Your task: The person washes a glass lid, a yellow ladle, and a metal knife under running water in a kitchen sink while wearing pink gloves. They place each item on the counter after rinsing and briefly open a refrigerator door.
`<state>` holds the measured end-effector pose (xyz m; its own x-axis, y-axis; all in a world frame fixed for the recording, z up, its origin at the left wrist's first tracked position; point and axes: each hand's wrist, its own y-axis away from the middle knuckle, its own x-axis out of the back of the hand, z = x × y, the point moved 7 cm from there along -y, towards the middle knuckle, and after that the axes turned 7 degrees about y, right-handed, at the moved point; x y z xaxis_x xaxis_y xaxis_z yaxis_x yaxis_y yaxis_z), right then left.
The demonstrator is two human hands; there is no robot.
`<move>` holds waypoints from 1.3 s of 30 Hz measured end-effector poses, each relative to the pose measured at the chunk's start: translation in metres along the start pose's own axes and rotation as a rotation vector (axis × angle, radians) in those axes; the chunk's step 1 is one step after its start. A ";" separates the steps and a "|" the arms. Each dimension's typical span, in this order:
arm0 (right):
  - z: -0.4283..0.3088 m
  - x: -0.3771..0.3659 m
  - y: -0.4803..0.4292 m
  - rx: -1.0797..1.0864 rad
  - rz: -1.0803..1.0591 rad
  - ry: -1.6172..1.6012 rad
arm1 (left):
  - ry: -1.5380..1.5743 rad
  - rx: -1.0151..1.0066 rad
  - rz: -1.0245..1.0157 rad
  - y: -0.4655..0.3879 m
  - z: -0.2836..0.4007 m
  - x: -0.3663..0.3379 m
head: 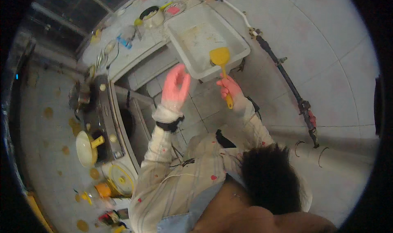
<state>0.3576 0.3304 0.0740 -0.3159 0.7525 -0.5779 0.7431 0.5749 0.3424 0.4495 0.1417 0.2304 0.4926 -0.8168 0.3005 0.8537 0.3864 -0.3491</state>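
My right hand (230,87), in a pink and white glove, grips the handle of a yellow spatula (219,56). Its broad head points away from me, over the near edge of a white sink basin (194,68). Brownish marks show on the basin's floor. My left hand (175,84) wears a matching glove and is just left of the basin's near corner. It holds nothing I can see; its fingers are curved, with a gap between them and the thumb.
A white counter (142,53) runs left of the basin, bearing a pot (153,20) and a plate with a pink item (174,9). Further left, a gas stove (107,110) has a yellow frying pan (86,148) on it. A glass lid (120,179) lies nearer me. Pipes (284,62) line the right wall.
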 end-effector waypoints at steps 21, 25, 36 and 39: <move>-0.075 -0.004 -0.184 -0.058 0.238 -0.052 | 0.065 -0.177 -0.566 -0.506 -0.203 -0.192; -0.081 -0.043 -0.239 -0.080 0.223 -0.085 | 0.397 0.046 -0.657 -0.509 -0.215 -0.231; -0.104 -0.090 -0.316 -0.005 0.361 -0.083 | 0.696 0.151 -0.712 -0.496 -0.227 -0.202; -0.115 -0.097 -0.312 0.058 0.415 -0.085 | 0.465 0.094 -0.677 -0.517 -0.284 -0.163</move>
<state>0.0886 0.1149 0.1091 0.0648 0.8857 -0.4596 0.8297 0.2081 0.5179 -0.1203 -0.0461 0.1100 -0.2364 -0.9715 0.0139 0.9613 -0.2360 -0.1421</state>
